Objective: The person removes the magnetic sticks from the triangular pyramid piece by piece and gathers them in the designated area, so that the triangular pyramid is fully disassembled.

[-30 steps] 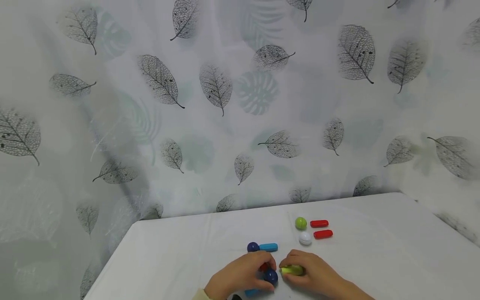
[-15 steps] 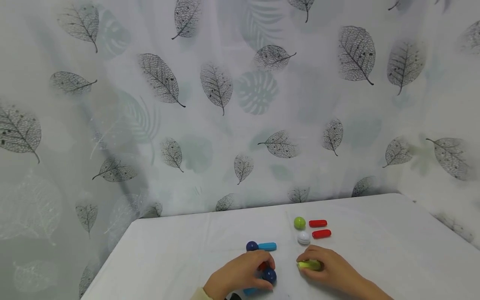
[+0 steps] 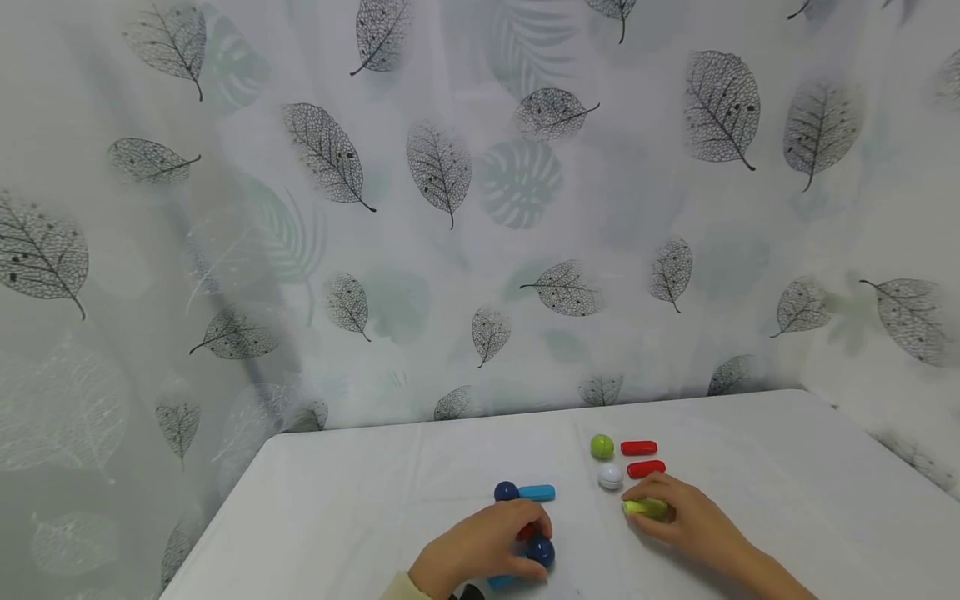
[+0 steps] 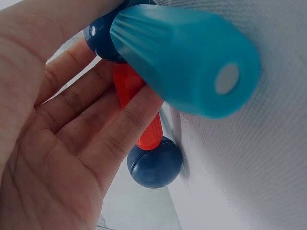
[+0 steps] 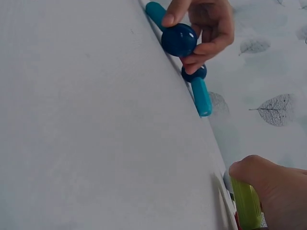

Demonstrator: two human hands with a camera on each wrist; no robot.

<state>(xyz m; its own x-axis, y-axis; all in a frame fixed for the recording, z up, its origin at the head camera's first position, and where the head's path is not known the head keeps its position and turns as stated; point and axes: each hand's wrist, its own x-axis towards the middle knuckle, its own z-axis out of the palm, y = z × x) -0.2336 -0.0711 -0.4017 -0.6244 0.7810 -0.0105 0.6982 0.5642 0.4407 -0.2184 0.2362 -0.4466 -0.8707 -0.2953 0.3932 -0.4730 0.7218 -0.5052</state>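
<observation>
Head view: yellow-green stick [image 3: 645, 507] pinched in right hand [image 3: 697, 523]

The stick is held between thumb and fingers, near the white ball [image 3: 611, 476] and two red sticks [image 3: 647, 469]; whether the table [image 3: 360, 508] is touched cannot be told for certain. The nearer navy ball [image 3: 541, 552] is gripped by the left hand [image 3: 480, 546] (a third red stick [image 4: 152, 133] is seen between it and the farther navy ball [image 3: 506, 492]). Beyond the white ball, a green ball [image 3: 602, 447] is placed.

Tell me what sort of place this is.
Likely an indoor tabletop play or filming spot: a white table stands before a leaf-printed backdrop, and the right hand holds a yellow-green rod. Any room beyond is hidden.
</observation>
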